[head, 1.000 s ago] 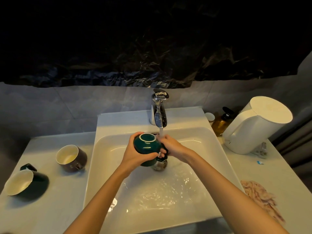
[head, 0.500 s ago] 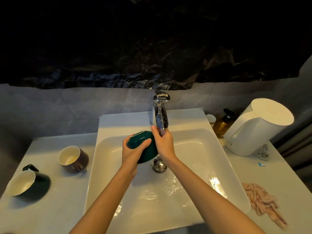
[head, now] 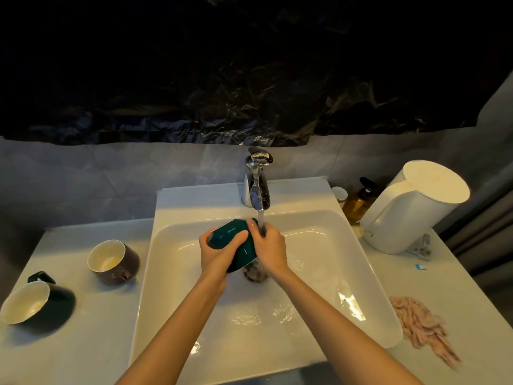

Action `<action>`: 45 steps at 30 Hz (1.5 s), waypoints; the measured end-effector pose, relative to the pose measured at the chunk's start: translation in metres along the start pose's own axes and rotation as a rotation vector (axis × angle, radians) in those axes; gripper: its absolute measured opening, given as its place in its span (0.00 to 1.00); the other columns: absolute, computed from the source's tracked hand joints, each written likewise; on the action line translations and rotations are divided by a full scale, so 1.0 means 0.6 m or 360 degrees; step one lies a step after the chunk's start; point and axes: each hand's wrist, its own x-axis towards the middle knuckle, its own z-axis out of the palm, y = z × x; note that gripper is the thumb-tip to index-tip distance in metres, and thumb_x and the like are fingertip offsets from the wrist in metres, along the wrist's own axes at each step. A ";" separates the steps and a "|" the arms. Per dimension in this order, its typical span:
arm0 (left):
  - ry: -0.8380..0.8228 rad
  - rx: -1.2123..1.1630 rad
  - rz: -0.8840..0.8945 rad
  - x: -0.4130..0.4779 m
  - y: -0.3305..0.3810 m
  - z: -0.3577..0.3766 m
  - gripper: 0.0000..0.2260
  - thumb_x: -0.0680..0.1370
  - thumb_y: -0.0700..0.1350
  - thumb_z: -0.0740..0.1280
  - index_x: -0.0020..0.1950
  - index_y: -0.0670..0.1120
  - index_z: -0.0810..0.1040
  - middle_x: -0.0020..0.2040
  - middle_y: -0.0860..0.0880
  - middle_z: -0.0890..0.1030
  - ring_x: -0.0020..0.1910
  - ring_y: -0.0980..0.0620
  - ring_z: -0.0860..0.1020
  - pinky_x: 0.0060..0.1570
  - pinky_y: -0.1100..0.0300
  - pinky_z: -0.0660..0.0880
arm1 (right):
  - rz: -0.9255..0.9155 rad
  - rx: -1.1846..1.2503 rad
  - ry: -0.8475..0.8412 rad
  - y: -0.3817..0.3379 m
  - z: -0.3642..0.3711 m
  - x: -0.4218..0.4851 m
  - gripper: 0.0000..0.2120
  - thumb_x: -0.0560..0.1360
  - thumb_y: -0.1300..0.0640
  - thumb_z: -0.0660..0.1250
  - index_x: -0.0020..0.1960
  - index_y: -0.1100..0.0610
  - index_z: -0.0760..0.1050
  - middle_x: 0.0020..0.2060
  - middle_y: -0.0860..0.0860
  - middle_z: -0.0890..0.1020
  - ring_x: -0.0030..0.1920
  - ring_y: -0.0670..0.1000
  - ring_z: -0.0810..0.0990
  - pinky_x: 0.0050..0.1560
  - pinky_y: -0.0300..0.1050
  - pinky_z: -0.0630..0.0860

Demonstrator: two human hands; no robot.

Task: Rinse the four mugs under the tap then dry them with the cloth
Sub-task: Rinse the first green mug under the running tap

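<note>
Three mugs in view, one held under the single running tap (head: 258, 190) above the sink (head: 172, 245).
Two hands grip the teal mug (head: 245, 251): the left hand (head: 218, 254) curls round its upper side, and the right hand (head: 270, 248) wraps the far side, where the stream lands. The mug is glossy dark teal, tipped over above the drain. A brown mug (head: 113, 262) and a dark mug (head: 39, 301), both pale inside, sit on the worktop (head: 83, 343) at left. One crumpled pink cloth (head: 419, 323) lies at right.

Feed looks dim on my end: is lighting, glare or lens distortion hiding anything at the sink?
Head view: dim, warm light; black plastic sheet above mostly dark; glare patches on the wet sink; wide-angle bows the counter edges; green mug under the tap reads clearly.
</note>
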 end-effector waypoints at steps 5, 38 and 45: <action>-0.0158 0.0541 0.0547 -0.006 -0.010 -0.013 0.36 0.64 0.45 0.80 0.65 0.55 0.64 0.57 0.57 0.73 0.57 0.56 0.73 0.47 0.71 0.73 | 0.0290 0.0032 -0.0291 -0.003 -0.023 0.009 0.25 0.79 0.39 0.56 0.41 0.57 0.81 0.40 0.55 0.84 0.42 0.52 0.80 0.42 0.45 0.74; -0.0744 0.0753 0.0352 0.022 -0.008 0.078 0.18 0.82 0.54 0.55 0.72 0.54 0.67 0.62 0.57 0.69 0.62 0.56 0.68 0.62 0.60 0.66 | 0.0144 -0.0135 0.0088 0.035 -0.087 0.024 0.22 0.82 0.50 0.54 0.33 0.55 0.73 0.32 0.56 0.76 0.37 0.54 0.77 0.41 0.47 0.75; -0.0693 -0.0082 -0.0135 0.020 -0.021 0.068 0.11 0.79 0.45 0.63 0.60 0.49 0.77 0.56 0.46 0.82 0.56 0.46 0.79 0.55 0.53 0.76 | 0.0396 0.0198 0.0181 0.019 -0.101 0.019 0.19 0.83 0.51 0.52 0.37 0.55 0.70 0.35 0.52 0.75 0.39 0.48 0.74 0.42 0.39 0.72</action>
